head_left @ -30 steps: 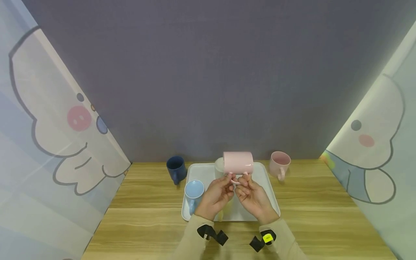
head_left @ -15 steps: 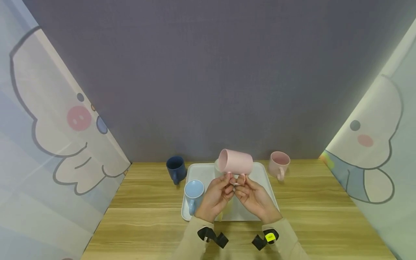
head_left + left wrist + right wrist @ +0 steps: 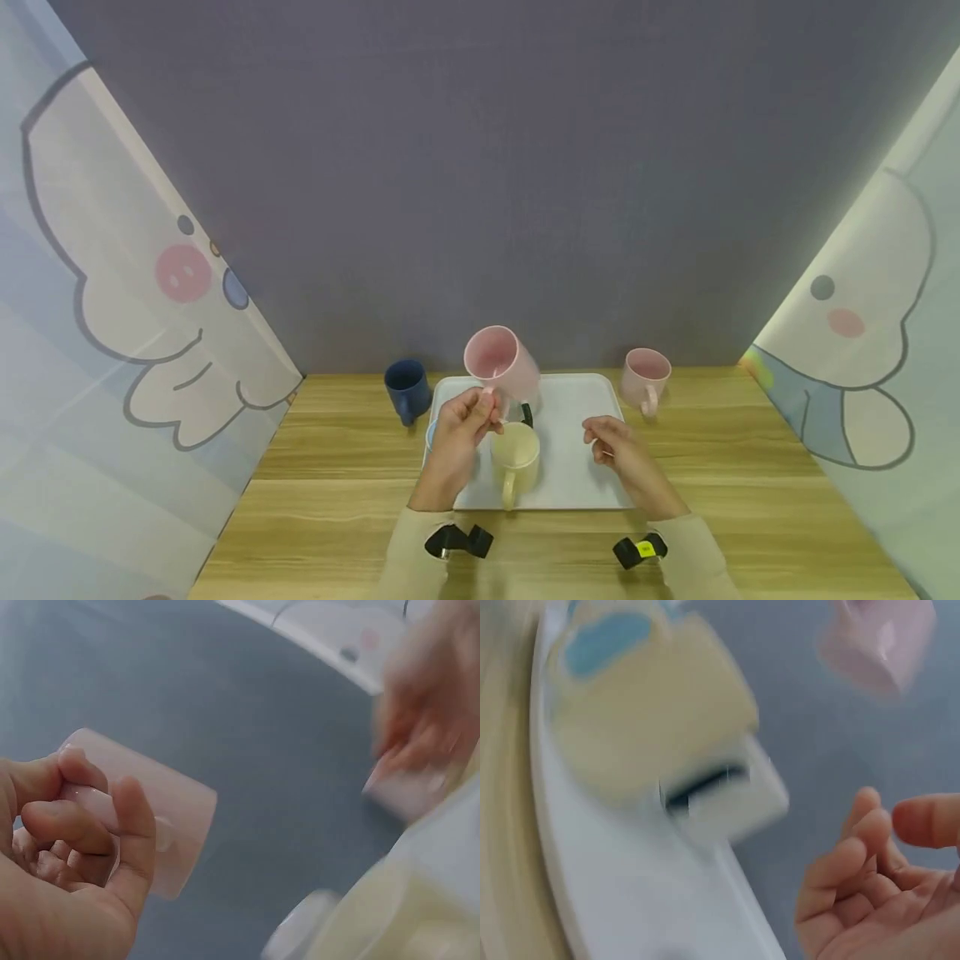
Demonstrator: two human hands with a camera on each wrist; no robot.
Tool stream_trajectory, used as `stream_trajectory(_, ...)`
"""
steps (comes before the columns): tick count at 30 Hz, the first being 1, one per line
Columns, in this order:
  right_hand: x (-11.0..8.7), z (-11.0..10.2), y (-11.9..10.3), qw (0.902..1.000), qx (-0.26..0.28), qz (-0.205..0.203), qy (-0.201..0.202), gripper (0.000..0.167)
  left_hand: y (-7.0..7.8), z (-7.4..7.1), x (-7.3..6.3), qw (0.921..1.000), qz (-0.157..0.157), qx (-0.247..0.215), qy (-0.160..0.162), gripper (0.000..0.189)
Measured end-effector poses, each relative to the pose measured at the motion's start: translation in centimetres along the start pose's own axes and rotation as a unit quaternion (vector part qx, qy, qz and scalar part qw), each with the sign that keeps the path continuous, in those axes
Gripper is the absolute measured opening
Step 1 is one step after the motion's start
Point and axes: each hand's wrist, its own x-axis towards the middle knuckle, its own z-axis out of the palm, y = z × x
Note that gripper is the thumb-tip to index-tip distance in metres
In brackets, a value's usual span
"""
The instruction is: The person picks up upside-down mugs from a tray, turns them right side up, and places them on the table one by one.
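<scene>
A pink mug (image 3: 522, 379) hangs tilted above the tray, its mouth toward the upper left. My left hand (image 3: 453, 442) grips it by the handle, thumb and fingers round it, as the left wrist view also shows. To the right, over the tray's right part, my right hand (image 3: 630, 462) holds nothing; its fingers are loosely bent. On the white tray (image 3: 573, 458) below stands a pale yellow mug (image 3: 517, 458), handle toward me. Behind it is a white cup (image 3: 742, 802) with a dark handle, mostly hidden in the head view. My left hand covers most of a light blue mug (image 3: 431, 434).
Left of the tray, a dark blue mug (image 3: 407, 388) stands on the wooden table (image 3: 337, 508). A second pink mug (image 3: 642, 386) stands to the tray's right. A grey panel (image 3: 480, 183) rises behind, with cartoon-printed cloth (image 3: 847, 350) at both sides.
Both hands were on the pink mug's handle. My right hand has let go and moved right; my left has carried the mug left, turning its mouth upward. The yellow mug has come into view.
</scene>
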Motion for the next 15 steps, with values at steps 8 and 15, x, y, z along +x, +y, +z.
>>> stream_trajectory(8, 0.3, -4.0, 1.4, 0.9567, -0.279, 0.0, 0.084, 0.032, 1.9, -4.8, -0.6, 0.9886, 0.038, 0.06, 0.133, 0.02)
stream_trajectory(15, 0.1, -5.3, 2.2, 0.9083, -0.41, -0.003, 0.082, 0.032, 2.3, -8.6, -1.4, 0.965, 0.043, 0.093, 0.241, 0.021)
